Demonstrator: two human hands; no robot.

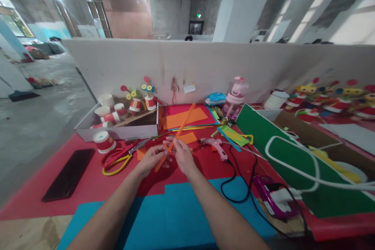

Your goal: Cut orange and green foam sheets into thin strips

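Observation:
Both my hands meet over the red table covering, pinching a long narrow orange paper strip [185,120] that slants up to the right. My left hand [152,159] grips its lower part, and my right hand [182,155] holds it just above. Between my fingertips the details are too small to make out. Right of my right hand lies a pink glue gun [215,146] with a small red light. To the left of my left hand are scissors with yellow handles [118,164] and a red-handled tool [117,157]. Orange paper pieces [187,138] lie just behind my hands.
A white box [117,131] holds paper cups and finished cup figures at the left. A black phone-like slab [68,174] lies in front of it. At the right stand a green-sided box [281,172] and a purple power strip [274,197] with cables. Blue sheets [187,215] cover the front.

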